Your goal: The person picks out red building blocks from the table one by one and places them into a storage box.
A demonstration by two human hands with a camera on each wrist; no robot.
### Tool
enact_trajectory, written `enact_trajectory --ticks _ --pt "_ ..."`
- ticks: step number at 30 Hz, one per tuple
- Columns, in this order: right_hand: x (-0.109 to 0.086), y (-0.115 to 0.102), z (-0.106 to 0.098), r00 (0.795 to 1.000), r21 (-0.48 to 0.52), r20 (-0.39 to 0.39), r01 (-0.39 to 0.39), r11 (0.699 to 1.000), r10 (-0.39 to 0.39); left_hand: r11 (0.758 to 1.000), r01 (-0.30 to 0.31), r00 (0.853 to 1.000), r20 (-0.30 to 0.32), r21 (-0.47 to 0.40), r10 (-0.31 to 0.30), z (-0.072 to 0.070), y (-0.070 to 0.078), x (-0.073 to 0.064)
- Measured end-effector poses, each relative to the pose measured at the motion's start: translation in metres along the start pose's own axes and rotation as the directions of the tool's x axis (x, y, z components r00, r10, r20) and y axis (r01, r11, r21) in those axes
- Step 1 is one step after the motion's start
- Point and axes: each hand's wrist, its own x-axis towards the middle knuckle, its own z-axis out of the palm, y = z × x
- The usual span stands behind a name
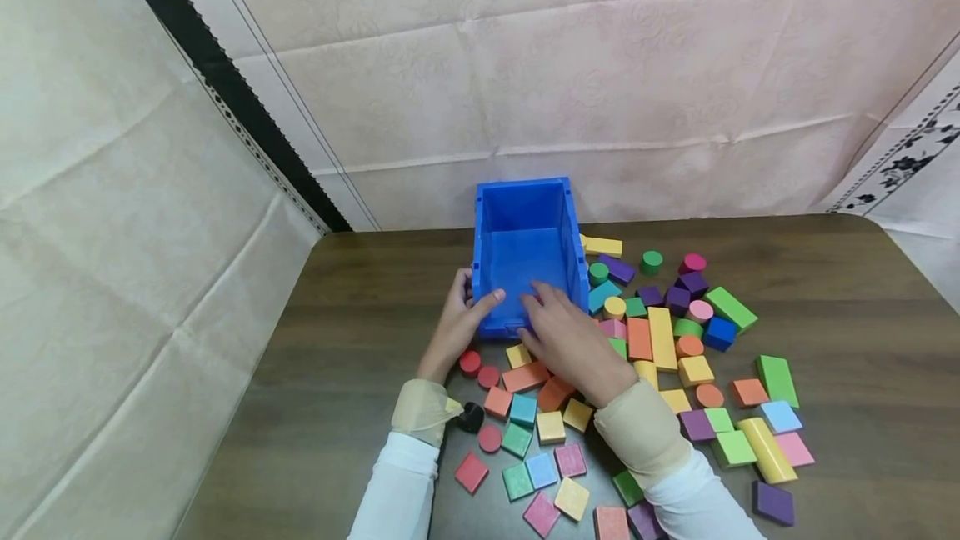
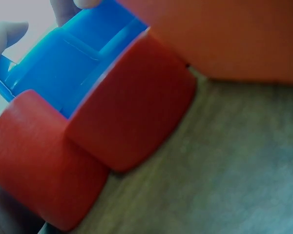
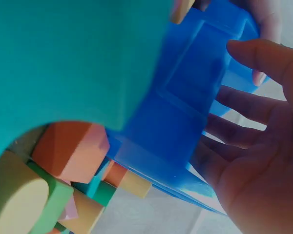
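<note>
A blue plastic bin [image 1: 528, 248] stands at the far side of the table, its open top facing up. My left hand [image 1: 459, 319] grips its left wall near the front corner, thumb over the rim. The right hand [image 1: 566, 340] reaches across the front right corner, fingertips inside the bin. In the right wrist view this hand [image 3: 263, 117] has fairly straight fingers behind the bin wall, and its thumb is at the rim. Red round blocks [image 2: 132, 102] and an orange block [image 2: 224, 39] are close below my left wrist. A teal block [image 3: 68, 58] fills much of the right wrist view.
Many coloured wooden blocks lie in front and right of the bin, among them a green block [image 1: 731, 309], a yellow half-cylinder [image 1: 767, 450] and a purple block [image 1: 772, 503]. The brown table [image 1: 315, 407] ends at a pale cloth wall [image 1: 600, 90] behind.
</note>
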Motion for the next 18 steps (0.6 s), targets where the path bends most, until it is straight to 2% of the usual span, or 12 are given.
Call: enact_trajectory --ticks 11,18 --pt "-0.003 -0.008 -0.009 0.997 0.043 -0.065 0.053 0.998 -0.05 0.999 -0.005 1.0 -0.013 0.031 0.005 -0.001 0.002 -0.003" --pt "-0.004 -0.018 -0.016 0.994 0.062 -0.081 0.074 0.995 -0.069 1.0 -0.027 1.0 -0.002 -0.002 0.027 0.0 0.005 -0.003"
